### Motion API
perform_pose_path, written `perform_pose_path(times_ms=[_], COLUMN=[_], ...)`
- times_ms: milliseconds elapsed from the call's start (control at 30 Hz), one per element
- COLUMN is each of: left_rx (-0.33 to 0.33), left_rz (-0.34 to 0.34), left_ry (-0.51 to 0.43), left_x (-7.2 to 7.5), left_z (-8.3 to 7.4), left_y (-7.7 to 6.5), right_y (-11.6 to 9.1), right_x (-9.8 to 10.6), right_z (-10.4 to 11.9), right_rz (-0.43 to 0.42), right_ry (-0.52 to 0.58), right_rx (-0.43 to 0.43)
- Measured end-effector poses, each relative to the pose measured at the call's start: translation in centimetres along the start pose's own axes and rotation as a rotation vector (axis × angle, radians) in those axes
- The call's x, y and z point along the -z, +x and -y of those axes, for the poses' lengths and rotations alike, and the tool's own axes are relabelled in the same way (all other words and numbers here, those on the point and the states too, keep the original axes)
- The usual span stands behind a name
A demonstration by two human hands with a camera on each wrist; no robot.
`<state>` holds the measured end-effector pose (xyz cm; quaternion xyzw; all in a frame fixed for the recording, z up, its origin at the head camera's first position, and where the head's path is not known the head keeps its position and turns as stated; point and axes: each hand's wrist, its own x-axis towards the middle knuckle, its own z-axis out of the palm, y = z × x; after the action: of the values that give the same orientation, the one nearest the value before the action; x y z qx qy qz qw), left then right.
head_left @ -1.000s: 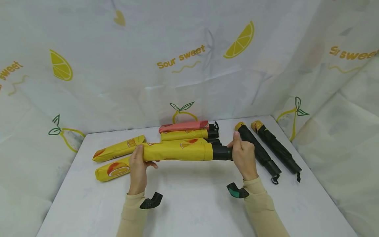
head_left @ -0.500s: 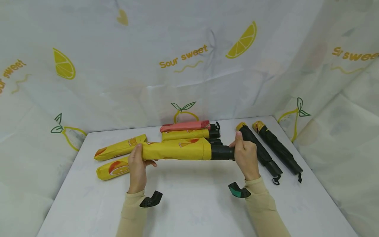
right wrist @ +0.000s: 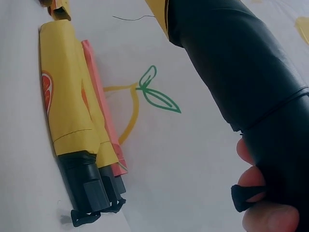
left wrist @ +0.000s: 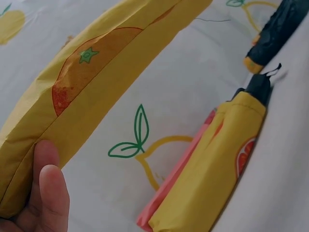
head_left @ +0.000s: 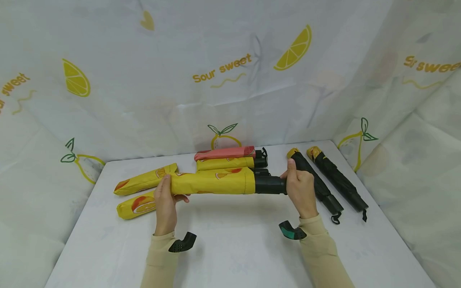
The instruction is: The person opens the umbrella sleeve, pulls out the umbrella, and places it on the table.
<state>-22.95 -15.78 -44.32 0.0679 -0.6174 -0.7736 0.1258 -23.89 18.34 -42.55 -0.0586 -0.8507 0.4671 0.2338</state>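
A folded umbrella in a yellow fruit-print sleeve (head_left: 212,183) is held level above the table in the head view. My left hand (head_left: 165,210) holds the sleeve's left end, and in the left wrist view its fingertips (left wrist: 54,193) show against the yellow cloth (left wrist: 101,92). At the other end, my right hand (head_left: 302,194) grips the black handle (head_left: 268,185). A stretch of black shows between sleeve and right hand. In the right wrist view, fingers (right wrist: 270,217) wrap the black handle (right wrist: 241,63), beside a small black strap.
Behind lie a red-sleeved umbrella (head_left: 225,153) and yellow-sleeved ones (head_left: 225,163) with black handles. Two yellow sleeves (head_left: 145,181) lie at left, one partly behind my left hand. Two black folded umbrellas (head_left: 336,180) lie at right. White printed cloth (head_left: 230,100) rises behind the table.
My hands have moved slightly apart, left hand leftward and right hand rightward. A little more of the black part shows beyond the yellow sleeve.
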Motion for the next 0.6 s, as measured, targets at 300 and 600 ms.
perform_pose_path(times_ms=[300,600], left_rx=[-0.006,-0.006], left_rz=[-0.001,-0.015], left_ry=[-0.001,-0.027], left_x=[0.08,0.3], left_z=[-0.23,-0.21], left_y=[-0.02,0.09], right_y=[0.08,0.18], right_x=[0.23,0.4], right_z=[-0.02,-0.05], right_rz=[-0.022,-0.038], right_ry=[-0.003,-0.003], right_rx=[0.02,0.013])
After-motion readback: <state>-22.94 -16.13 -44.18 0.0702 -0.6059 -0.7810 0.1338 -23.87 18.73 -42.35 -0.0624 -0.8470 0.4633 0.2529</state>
